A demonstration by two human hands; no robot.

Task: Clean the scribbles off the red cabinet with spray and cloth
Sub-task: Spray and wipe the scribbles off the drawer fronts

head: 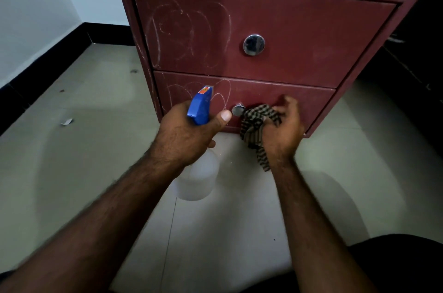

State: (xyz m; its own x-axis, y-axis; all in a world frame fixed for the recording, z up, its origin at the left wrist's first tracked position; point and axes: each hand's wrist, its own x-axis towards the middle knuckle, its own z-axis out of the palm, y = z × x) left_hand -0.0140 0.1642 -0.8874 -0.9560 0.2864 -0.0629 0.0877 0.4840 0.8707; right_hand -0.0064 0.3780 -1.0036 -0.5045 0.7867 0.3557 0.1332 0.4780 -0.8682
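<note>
Your left hand [189, 134] grips the spray bottle [199, 161] at frame centre; your right hand [282, 129] clutches the checked cloth [254, 129] against the red cabinet [299, 36] lower drawer [299, 103].

The left hand [189, 134] covers the bottle's [196, 177] neck and trigger. Its orange label [205, 89] is too small to read, and its top hides some scribbles [223, 94] behind it. The right hand [284, 125] is blurred, with part of the cloth [254, 129] buried inside it. The cabinet's [287, 65] top is cut off by the upper edge.
</note>
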